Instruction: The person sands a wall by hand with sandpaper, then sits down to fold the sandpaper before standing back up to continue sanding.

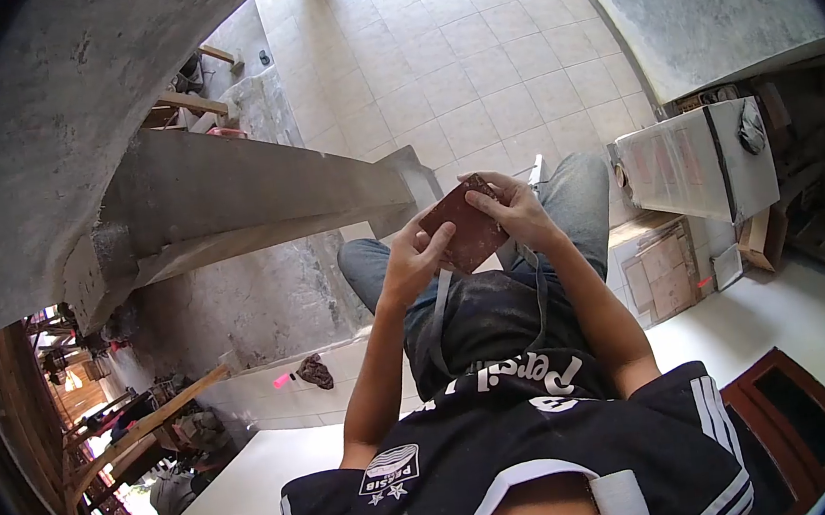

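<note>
A reddish-brown, roughly square sheet of what looks like sandpaper [467, 227] is held up in front of my lap, with pale dust specks on its face. My left hand [415, 257] grips its left edge, thumb on the face and fingers behind. At the upper right edge, my right hand [513, 209] pinches it the same way, thumb across the corner. The back of the sheet and most fingertips behind it are hidden. Below both hands lies a dark apron [480, 326] with grey straps over my jeans.
A grey concrete pillar [263, 178] stands left of my knees. Pale floor tiles [472, 60] stretch ahead. At right are a whitish box-like container [694, 162] and a cardboard piece [660, 272]. A pink object [283, 380] and a dark crumpled cloth [315, 372] lie at left.
</note>
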The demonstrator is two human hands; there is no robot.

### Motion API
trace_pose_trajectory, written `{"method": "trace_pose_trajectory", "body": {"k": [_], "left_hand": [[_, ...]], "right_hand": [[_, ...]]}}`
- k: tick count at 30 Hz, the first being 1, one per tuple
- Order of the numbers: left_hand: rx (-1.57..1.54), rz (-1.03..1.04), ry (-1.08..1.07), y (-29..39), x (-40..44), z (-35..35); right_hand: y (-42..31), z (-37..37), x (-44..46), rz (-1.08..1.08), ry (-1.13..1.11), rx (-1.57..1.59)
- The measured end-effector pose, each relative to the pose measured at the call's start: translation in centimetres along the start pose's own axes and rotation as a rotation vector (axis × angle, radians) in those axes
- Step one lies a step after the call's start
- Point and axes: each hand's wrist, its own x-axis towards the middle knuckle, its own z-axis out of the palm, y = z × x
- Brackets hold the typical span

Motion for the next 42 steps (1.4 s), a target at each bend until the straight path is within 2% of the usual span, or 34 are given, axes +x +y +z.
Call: {"method": "trace_pose_trajectory", "body": {"k": [3,7,9,13,16,17,20,21,24,25,30,31,34,35,38,42], "left_hand": [[0.007,0.029,0.069,-0.9,0.2,-0.1],[0.244,0.19,0.186,-1.9,0.3,0.1],[0.309,0.139,0.21,-1.7,-0.1,0.4],[0.318,0.178,0.302,-3.4,0.3,0.7],[0.462,0.185,0.399,-3.0,-0.3,1.7],[0.485,0.15,0.4,-3.4,-0.3,1.6],[0.21,0.191,0.367,-4.9,0.4,1.3],[0.209,0.201,0.352,-4.5,0.2,1.3],[0.083,0.057,0.229,-2.5,-1.1,1.1],[0.143,0.014,0.202,-1.5,-1.4,1.1],[0.077,0.022,0.136,-2.3,-1.7,-0.1],[0.082,0.031,0.13,-2.1,-2.0,-0.3],[0.133,0.125,0.183,-1.9,-2.2,-0.6],[0.065,0.027,0.212,-1.7,-2.8,-0.9],[-0.083,0.006,0.266,-1.6,-3.3,-1.7],[-0.453,0.055,0.348,-2.8,-2.5,-2.3]], "right_hand": [[1.7,0.4,0.5,-0.244,0.028,-0.236],[1.0,1.6,-0.4,-0.311,0.024,-0.749],[0.1,2.9,-1.2,-0.269,0.031,-0.998],[2.3,3.9,-1.0,-0.593,0.225,-1.065],[1.7,4.2,-2.2,-0.244,-0.028,-0.868],[1.7,5.0,-2.6,-0.204,-0.059,-0.83],[3.5,5.9,-3.4,-0.494,-0.022,-1.172],[2.9,6.2,-3.8,-0.473,-0.024,-1.214],[2.5,5.7,-3.6,-0.489,-0.078,-1.273],[2.4,5.7,-3.6,-0.491,-0.078,-1.278],[1.5,5.8,-3.4,-0.498,-0.104,-1.355],[1.1,5.9,-3.4,-0.5,-0.084,-1.33],[0.5,4.8,-1.4,-0.433,-0.141,-0.92],[-0.6,4.0,-0.8,-0.316,-0.097,-0.766],[-1.3,1.0,1.0,0.094,-0.122,-0.271],[-0.5,-0.7,1.4,0.295,-0.207,0.077]]}}
